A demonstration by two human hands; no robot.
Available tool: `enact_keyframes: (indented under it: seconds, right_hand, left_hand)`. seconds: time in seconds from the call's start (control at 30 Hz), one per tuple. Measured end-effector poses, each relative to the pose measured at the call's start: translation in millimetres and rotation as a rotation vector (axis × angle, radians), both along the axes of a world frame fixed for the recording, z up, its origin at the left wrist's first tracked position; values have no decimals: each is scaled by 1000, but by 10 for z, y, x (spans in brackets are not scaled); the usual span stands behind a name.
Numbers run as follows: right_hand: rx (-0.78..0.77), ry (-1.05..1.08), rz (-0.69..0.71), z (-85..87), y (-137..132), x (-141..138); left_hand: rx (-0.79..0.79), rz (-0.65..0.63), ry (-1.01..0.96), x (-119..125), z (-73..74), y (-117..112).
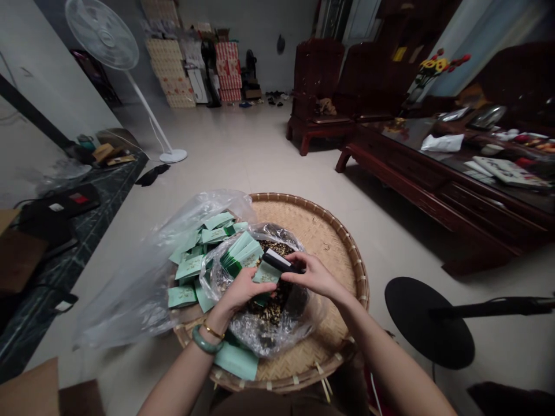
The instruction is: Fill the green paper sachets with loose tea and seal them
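Two hands point(248, 284) point(315, 275) leave the far tray rim point(299, 201) free.

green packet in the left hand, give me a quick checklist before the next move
1. Green packet held: ok, in the left hand's grip.
2. Black-and-white handheld device held: ok, in the right hand, at the packet's upper edge.
3. Packet edge closed: cannot tell, the device hides it.
4. Clear bag of dark and pale flakes open: ok.
5. Loose plastic inside the bamboo tray: not ok, it spills over the left side.
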State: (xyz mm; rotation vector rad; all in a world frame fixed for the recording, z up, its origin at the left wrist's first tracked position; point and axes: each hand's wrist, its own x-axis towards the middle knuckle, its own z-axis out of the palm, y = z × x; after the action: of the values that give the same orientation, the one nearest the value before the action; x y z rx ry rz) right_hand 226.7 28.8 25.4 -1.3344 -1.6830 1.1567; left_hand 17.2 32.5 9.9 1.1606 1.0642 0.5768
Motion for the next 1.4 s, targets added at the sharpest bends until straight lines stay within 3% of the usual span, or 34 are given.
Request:
enact_keyframes:
  seconds: [0.13, 0.3, 0.37, 0.43, 0.53, 0.67, 1.0, 1.23, 1.4]
  right_hand:
    - [-72, 8, -47, -112, -82, 121]
    - [65, -348, 19, -388, -286, 122]
    - [96, -413, 45, -427, -324, 54]
    - [116, -342, 18, -395, -302, -35]
    - [132, -45, -105, -268, -186, -191]
    - [62, 225, -184, -124, -57, -385]
    - [53, 191, -127, -5, -125, -433]
    - [-180, 430, -150, -118, -118, -473]
    - [-112, 456, -182, -138, -93, -513]
  left_hand:
    - [21, 65, -12, -86, -28, 33]
    - [8, 305, -67, -162, -55, 68]
    - [31, 326, -81, -154, -56, 63]
    - [56, 282, -71, -125, -50, 44]
    - [121, 183, -5, -60, -20, -5]
    - [209, 138, 44, 3, 49, -48]
    - [329, 331, -12, 56, 154, -4]
    - [137, 213, -142, -7, 90, -9]
    - [130, 106, -103, -46, 94, 14]
